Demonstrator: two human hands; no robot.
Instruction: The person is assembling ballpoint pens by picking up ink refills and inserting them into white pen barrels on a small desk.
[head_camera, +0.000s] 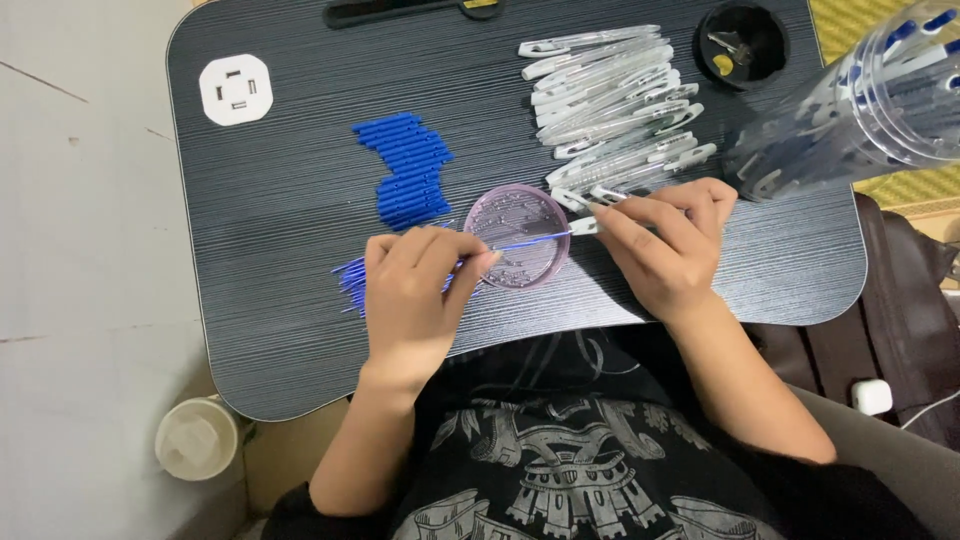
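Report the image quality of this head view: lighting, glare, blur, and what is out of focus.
Head view: even, soft light with only faint shadows under the left hand and right hand; the dark lap desk shows mild sheen, no harsh glare; the clear container of pens at upper right is close to the lens and blurred; the blue refill, round pink dish and pile of clear barrels are reasonably sharp.

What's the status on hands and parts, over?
Left hand pinching a blue refill. Right hand holding a clear barrel, refill tip at its mouth. Both above the round dish. Nothing in the way.
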